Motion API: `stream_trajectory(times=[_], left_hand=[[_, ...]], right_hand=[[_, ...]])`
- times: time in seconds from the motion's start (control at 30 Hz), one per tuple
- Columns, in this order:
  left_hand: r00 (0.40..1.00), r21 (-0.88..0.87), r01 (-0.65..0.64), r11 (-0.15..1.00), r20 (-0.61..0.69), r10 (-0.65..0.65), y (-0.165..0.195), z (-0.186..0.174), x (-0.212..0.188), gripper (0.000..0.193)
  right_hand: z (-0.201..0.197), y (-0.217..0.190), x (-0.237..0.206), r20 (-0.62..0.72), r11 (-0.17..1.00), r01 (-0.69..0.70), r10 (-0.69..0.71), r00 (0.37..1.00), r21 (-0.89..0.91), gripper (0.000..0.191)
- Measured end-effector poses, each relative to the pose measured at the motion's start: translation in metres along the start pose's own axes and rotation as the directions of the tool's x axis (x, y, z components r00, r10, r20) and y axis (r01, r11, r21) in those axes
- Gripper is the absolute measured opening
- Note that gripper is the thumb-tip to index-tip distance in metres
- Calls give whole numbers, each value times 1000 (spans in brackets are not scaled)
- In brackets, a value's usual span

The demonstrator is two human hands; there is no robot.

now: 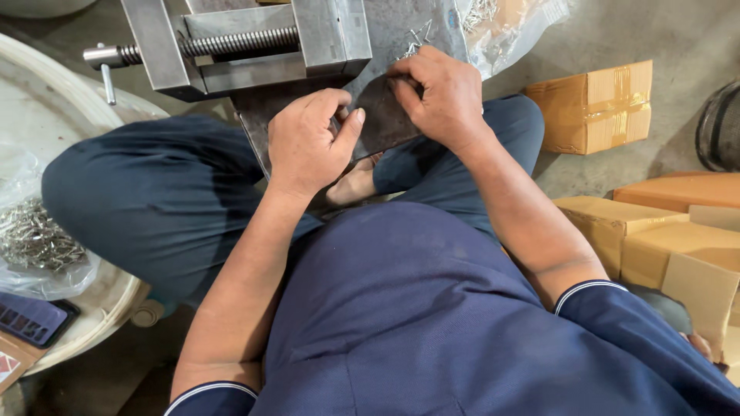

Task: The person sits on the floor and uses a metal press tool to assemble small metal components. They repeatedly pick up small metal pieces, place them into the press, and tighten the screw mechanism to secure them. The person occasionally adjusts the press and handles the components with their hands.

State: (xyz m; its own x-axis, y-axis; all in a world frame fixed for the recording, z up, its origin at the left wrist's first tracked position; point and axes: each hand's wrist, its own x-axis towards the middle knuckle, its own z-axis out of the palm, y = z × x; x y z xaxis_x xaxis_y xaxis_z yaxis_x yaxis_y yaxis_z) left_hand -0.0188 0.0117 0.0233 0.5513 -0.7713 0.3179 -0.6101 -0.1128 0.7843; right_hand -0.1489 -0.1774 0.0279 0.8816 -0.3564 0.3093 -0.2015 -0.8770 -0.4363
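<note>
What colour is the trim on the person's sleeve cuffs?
White piping on the dark blue sleeve cuff, clearest in the head view.

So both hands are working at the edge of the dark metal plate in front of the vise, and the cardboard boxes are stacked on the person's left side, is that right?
Not quite. Both the left hand and the right hand are at the dark metal plate in front of the vise, but the cardboard boxes sit on the person's right side, as the head view shows.
</note>
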Motion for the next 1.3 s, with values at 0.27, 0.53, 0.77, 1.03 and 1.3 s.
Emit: stream_trajectory(times=[0.27, 0.53, 0.77, 1.03, 1.3], left_hand=[[999, 105, -35, 994, 40, 31, -4, 3, 5, 18], [994, 153, -97, 983, 66, 88, -1, 2, 15, 31], [976, 73, -24, 997, 219, 8, -2, -6, 24, 23], [988, 67, -92, 993, 129, 83, -12, -7, 24, 20], [976, 54, -191, 980, 117, 183, -12, -13, 28, 10]], right_hand=[[11, 0, 1, -55, 999, 9, -6, 998, 50, 8], [25, -19, -2, -15, 872, -170, 199, 980, 459, 7], [20, -25, -2, -94, 942, -31, 66, 993, 335, 11], [23, -27, 6, -46, 910, -15, 37, 998, 414, 9], [-1, -27, 23, 127, 877, -66, 6, 992, 476, 6]])
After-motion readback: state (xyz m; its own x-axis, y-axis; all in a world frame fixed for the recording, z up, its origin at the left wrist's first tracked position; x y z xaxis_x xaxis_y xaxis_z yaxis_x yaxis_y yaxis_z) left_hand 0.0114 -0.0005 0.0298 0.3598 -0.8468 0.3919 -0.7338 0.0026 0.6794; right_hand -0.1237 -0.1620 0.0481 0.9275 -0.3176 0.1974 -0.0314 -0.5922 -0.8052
